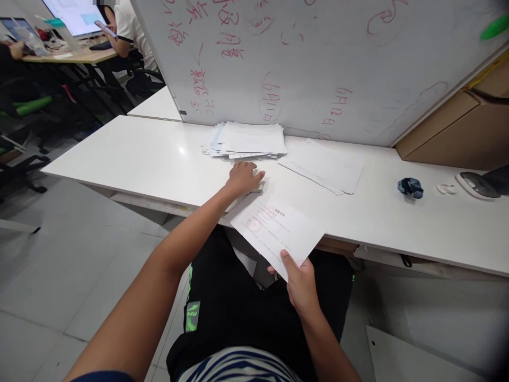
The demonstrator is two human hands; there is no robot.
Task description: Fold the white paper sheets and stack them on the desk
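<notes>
My right hand (301, 281) pinches the lower corner of a printed paper sheet (292, 228), thumb on top. The sheet bears red round stamps and lines of text, and it slants over the front edge of the white desk (159, 159). My left hand (243, 179) is curled over a small pale object (259, 187) on the desk, just beyond the sheet's upper left corner. Most of that object is hidden under the palm and fingers, so its kind cannot be made out. Behind my left hand lies a thick stack of papers (254, 139).
A thinner pile of sheets (326, 165) lies to the right. Farther right are a dark blue patterned object (411, 187), small white pieces (446, 188) and a cardboard box (449, 127). A whiteboard (310, 63) with red writing stands behind. People sit at another desk (75, 54), far left.
</notes>
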